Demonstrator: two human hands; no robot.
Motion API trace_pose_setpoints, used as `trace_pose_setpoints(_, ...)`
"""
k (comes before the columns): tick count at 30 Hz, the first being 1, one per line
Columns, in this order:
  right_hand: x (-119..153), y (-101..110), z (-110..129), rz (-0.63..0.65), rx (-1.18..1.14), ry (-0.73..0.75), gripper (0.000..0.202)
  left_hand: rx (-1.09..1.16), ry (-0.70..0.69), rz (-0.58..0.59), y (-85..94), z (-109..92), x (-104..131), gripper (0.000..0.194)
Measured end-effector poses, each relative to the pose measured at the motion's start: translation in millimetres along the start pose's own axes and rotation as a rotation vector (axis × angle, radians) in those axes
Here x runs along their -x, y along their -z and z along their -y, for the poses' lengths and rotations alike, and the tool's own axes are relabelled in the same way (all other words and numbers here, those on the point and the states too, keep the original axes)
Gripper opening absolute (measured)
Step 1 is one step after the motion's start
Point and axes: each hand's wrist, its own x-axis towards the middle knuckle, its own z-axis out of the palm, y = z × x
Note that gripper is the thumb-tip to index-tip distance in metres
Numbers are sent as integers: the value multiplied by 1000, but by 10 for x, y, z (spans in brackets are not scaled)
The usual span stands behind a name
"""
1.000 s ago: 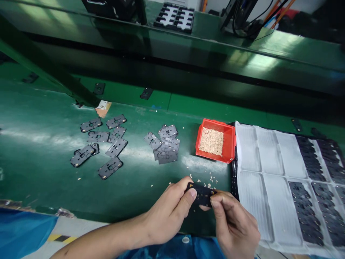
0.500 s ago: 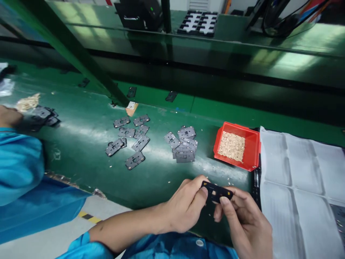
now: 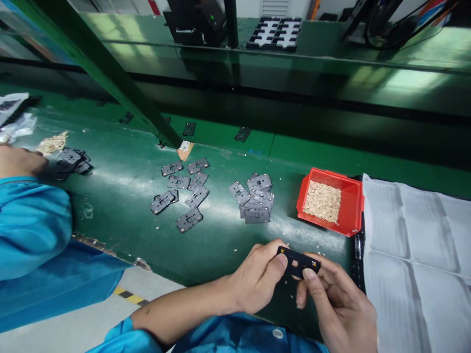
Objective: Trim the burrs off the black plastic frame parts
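A small black plate (image 3: 300, 262) with cut-outs and gold-coloured spots near its ends is held between both hands, above the front edge of the green table. My left hand (image 3: 259, 279) grips its left end, thumb on top. My right hand (image 3: 336, 299) pinches its right end between thumb and fingers. Beyond the hands, several grey plates (image 3: 257, 214) lie in an overlapping pile. Right of that pile sits a red bin (image 3: 349, 206) holding many tiny pale pieces (image 3: 323, 201).
More grey plates (image 3: 189, 219) lie left of centre. A slanted green post (image 3: 110, 83) meets the table there. At far left are a co-worker's hand (image 3: 20, 162) and blue sleeve (image 3: 33, 220), near dark parts. White padded sheeting (image 3: 397, 235) covers the right side.
The whole view has shifted, so the surroundings appear slightly further right. Both hands keep their hold on the black plate. The co-worker's hand shows more fully at the left edge.
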Motion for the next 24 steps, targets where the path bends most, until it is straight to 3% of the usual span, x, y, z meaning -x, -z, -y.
trace_pose_setpoints(12, 53, -32, -36, -44, 40, 40, 21, 16, -21, -60, -63, 82, -1, 43)
trace_pose_setpoints(24, 80, -40, -151, -16, 184, 157, 29, 243, 130, -272, -228, 172, -19, 49)
